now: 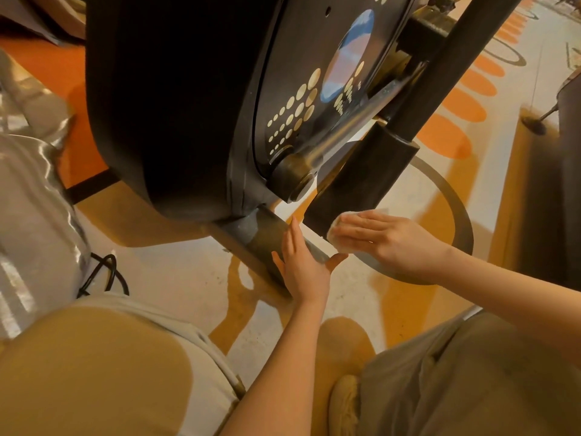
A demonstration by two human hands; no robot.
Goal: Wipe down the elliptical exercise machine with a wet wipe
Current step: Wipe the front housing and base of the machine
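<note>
The right hand (386,239) lies flat, fingers straight, its grip pressing a crumpled white wet wipe (334,236) against the grey steel base rail (267,237) of the black elliptical machine (176,99). The rail's long axis runs from ten to four o'clock. The left hand (303,265), open, braces just beside at eight o'clock from the wipe; the right is nearer.

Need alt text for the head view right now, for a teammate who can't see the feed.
A person's right hand presses a white wet wipe flat against the low frame bar of a black elliptical machine, while the left hand rests open on the bar beside it. Orange and cream patterned floor lies underneath.
</note>
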